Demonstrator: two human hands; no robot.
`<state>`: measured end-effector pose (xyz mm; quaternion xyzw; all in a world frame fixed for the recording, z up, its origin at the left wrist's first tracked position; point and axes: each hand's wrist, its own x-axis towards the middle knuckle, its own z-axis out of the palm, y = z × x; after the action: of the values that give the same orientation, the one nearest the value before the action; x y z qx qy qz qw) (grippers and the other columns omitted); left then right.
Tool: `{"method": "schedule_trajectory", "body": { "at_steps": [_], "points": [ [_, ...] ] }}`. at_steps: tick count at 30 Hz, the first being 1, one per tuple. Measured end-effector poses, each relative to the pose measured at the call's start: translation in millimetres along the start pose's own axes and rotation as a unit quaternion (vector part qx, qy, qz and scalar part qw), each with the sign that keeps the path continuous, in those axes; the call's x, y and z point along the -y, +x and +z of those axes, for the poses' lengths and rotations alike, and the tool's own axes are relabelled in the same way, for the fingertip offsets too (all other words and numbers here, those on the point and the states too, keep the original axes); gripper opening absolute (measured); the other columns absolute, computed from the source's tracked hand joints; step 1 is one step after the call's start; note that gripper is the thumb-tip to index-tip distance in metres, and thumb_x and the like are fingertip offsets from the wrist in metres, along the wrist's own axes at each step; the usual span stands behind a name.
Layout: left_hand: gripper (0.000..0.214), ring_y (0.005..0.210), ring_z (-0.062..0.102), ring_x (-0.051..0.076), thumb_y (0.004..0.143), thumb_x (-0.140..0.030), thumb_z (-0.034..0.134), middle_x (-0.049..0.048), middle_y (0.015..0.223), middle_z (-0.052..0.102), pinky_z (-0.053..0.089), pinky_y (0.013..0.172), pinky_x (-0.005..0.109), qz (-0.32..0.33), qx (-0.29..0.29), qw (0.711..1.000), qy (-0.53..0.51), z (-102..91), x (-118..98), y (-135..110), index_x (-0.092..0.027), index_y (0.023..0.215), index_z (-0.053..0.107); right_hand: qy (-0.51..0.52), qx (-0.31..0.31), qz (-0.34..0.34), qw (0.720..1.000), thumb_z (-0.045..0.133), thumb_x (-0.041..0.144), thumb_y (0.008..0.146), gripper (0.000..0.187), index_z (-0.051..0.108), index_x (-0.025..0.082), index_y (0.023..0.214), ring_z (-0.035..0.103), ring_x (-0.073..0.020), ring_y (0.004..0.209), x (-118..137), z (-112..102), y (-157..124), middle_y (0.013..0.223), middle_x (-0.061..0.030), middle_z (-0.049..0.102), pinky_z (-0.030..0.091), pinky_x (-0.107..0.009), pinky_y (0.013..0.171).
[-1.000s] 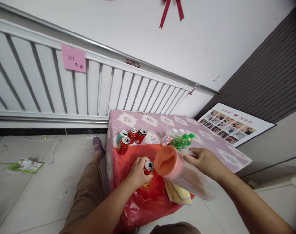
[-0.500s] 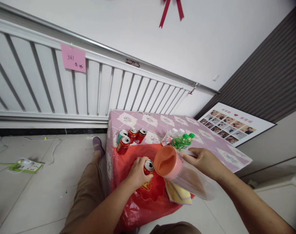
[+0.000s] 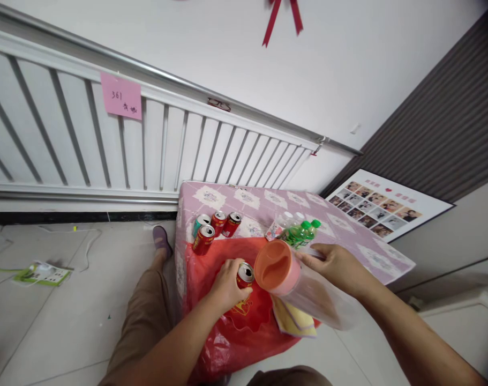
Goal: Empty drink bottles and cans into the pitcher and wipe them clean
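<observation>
My left hand (image 3: 227, 284) is wrapped round a red drink can (image 3: 245, 275) with its tab opening facing up, held over a red scalloped tray (image 3: 247, 319). By its handle, my right hand (image 3: 334, 264) grips a clear plastic pitcher (image 3: 316, 300), tilted so that its orange lid (image 3: 272, 265) points at the can. The lid's rim is close beside the can's top; whether they touch I cannot tell. A little brownish content shows inside the pitcher. A folded yellow cloth (image 3: 294, 320) lies under the pitcher, partly hidden.
Several opened cans (image 3: 204, 239) stand together at the table's left. Green-capped bottles (image 3: 302, 234) and clear-capped ones stand behind the pitcher. Red plastic sheeting (image 3: 211, 343) covers the front of the purple tablecloth (image 3: 344, 201). A white radiator (image 3: 155, 145) runs along the wall; a photo board (image 3: 388, 203) leans at right.
</observation>
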<state>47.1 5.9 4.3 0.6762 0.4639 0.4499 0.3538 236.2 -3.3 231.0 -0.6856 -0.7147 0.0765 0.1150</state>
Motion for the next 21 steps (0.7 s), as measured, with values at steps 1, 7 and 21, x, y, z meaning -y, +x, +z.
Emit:
{"method": "schedule_trajectory", "body": {
  "at_steps": [1, 7, 21],
  "points": [
    [0.06, 0.103, 0.053, 0.023, 0.061, -0.014, 0.075, 0.0041, 0.11, 0.054, 0.044, 0.093, 0.037, 0.0, -0.001, 1.0, 0.0, 0.3, 0.5, 0.0, -0.026, 0.115, 0.05, 0.001, -0.002, 0.0, 1.0, 0.053, 0.058, 0.075, 0.045, 0.042, 0.023, 0.05, 0.038, -0.0116, 0.046, 0.1, 0.0, 0.1, 0.047, 0.004, 0.042, 0.028, -0.026, 0.043],
    [0.061, 0.103, 0.053, 0.024, 0.061, -0.014, 0.075, 0.0041, 0.111, 0.054, 0.044, 0.092, 0.037, 0.0, -0.002, 1.0, -0.003, 1.5, 2.6, 0.1, -0.027, 0.115, 0.05, 0.001, -0.002, 0.007, 1.0, 0.053, 0.059, 0.074, 0.045, 0.042, 0.023, 0.05, 0.038, -0.0117, 0.047, 1.5, -0.2, 0.3, 0.047, 0.004, 0.042, 0.028, -0.026, 0.043],
    [0.06, 0.102, 0.053, 0.023, 0.061, -0.014, 0.076, 0.003, 0.109, 0.054, 0.044, 0.092, 0.036, 0.001, -0.003, 1.0, -0.004, 0.8, 0.4, -0.5, -0.027, 0.114, 0.051, 0.003, -0.004, 0.003, 1.0, 0.054, 0.057, 0.076, 0.044, 0.044, 0.022, 0.051, 0.041, -0.0126, 0.048, 3.3, -0.7, -1.2, 0.047, 0.0027, 0.045, 0.03, -0.026, 0.044]
  ]
}}
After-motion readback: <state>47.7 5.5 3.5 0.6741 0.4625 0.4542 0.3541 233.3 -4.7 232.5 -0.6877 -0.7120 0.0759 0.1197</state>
